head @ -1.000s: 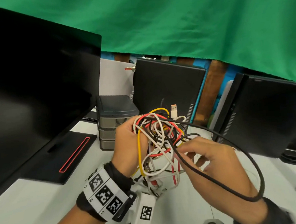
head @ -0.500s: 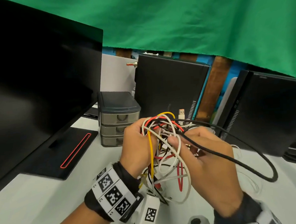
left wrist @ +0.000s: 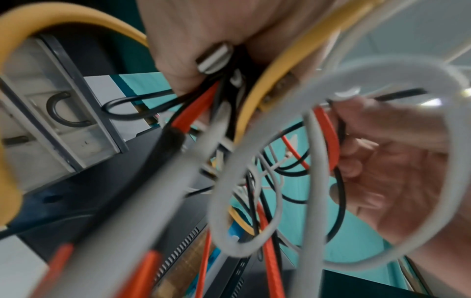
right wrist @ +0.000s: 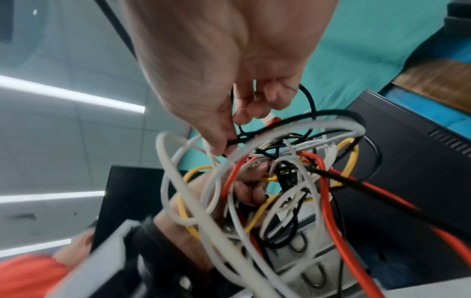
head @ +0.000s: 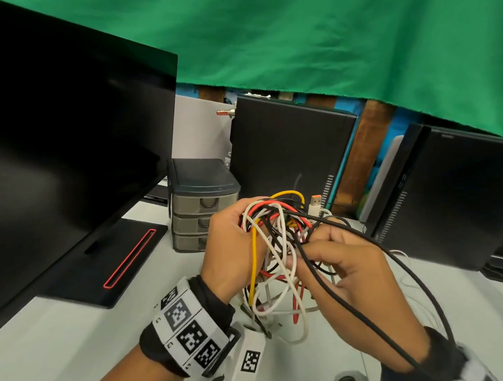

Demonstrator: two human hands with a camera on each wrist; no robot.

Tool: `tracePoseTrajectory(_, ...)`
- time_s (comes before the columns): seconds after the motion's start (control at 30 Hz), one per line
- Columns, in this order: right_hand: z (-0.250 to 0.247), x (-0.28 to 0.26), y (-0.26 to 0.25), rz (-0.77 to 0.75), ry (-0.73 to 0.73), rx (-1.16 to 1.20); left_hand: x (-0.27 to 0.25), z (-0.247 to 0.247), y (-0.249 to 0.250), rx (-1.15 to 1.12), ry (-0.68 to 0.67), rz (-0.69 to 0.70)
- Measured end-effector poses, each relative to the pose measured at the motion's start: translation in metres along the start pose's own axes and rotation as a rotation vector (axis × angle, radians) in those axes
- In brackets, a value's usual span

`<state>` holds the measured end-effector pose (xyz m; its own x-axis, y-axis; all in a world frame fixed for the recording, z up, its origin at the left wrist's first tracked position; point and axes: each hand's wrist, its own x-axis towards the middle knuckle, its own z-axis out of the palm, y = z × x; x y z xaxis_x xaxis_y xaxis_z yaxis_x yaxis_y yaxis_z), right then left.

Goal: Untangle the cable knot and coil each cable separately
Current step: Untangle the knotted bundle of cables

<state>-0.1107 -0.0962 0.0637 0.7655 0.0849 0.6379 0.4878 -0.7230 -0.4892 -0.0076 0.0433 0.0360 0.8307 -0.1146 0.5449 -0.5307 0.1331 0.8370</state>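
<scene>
Nearest, the right hand [head: 346,275] is pinching the black cable [head: 333,288] between thumb and fingertips, its long loop trailing past the wrist. Just beyond, the left hand [head: 233,247] is curling round the knot [head: 279,235], holding it up over the tabletop [head: 77,348]. The cables are looking light and limp, likely snagging at crossings; gripping near a free plug [head: 315,204] seems wisest. Behind, drawers [head: 201,205] are standing.

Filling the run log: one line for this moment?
left hand grips cable knot | right hand pinches black cable | nothing coiled yet
</scene>
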Motion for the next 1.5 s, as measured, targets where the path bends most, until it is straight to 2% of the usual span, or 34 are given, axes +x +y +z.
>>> tracePoseTrajectory(0.13,-0.021,0.000,-0.004,0.052,-0.122,0.171,0.003,-0.004,0.003,0.034,0.009,0.000)
tracePoseTrajectory(0.27,-0.033,-0.006,-0.005,0.136,-0.225,0.221,0.002,-0.001,0.002,0.057,0.022,0.008)
tracePoseTrajectory(0.37,-0.023,-0.007,-0.009,0.215,-0.216,0.181,-0.001,0.003,-0.002,0.040,0.018,-0.003)
tracePoseTrajectory(0.47,-0.013,-0.003,-0.012,0.209,-0.166,0.140,-0.002,0.003,-0.006,0.034,-0.004,-0.028)
tracePoseTrajectory(0.57,-0.021,0.000,-0.013,0.206,-0.152,0.214,0.003,-0.001,-0.010,0.014,0.011,-0.087)
tracePoseTrajectory(0.63,-0.037,-0.001,-0.009,0.174,-0.285,0.275,0.006,-0.003,-0.013,-0.045,-0.015,-0.163)
tracePoseTrajectory(0.73,-0.058,-0.003,-0.005,0.270,-0.515,0.347,0.003,0.000,-0.014,-0.109,-0.105,-0.239)
tracePoseTrajectory(0.8,-0.059,-0.005,-0.002,0.331,-0.571,0.327,-0.001,0.007,-0.015,-0.070,-0.105,-0.209)
tracePoseTrajectory(0.87,-0.049,-0.005,-0.002,0.346,-0.554,0.267,-0.004,0.013,-0.016,-0.029,-0.079,-0.157)
tracePoseTrajectory(1.03,-0.024,-0.002,-0.003,0.259,-0.461,0.062,-0.001,0.007,-0.014,-0.026,-0.044,-0.109)
tracePoseTrajectory(1.13,-0.018,0.003,-0.006,0.196,-0.440,-0.007,0.003,0.000,-0.012,-0.037,-0.038,-0.158)
tracePoseTrajectory(1.23,-0.027,0.005,-0.008,0.101,-0.496,-0.067,0.008,-0.007,-0.015,-0.031,-0.010,-0.220)
tracePoseTrajectory(1.33,-0.051,0.006,-0.005,0.145,-0.647,0.038,0.012,-0.014,-0.020,-0.081,-0.008,-0.327)
tracePoseTrajectory(1.4,-0.064,0.004,-0.004,0.203,-0.705,0.015,0.012,-0.012,-0.025,-0.092,-0.005,-0.343)
tracePoseTrajectory(1.5,-0.057,-0.001,-0.008,0.191,-0.588,-0.194,0.005,0.001,-0.033,-0.019,0.035,-0.274)
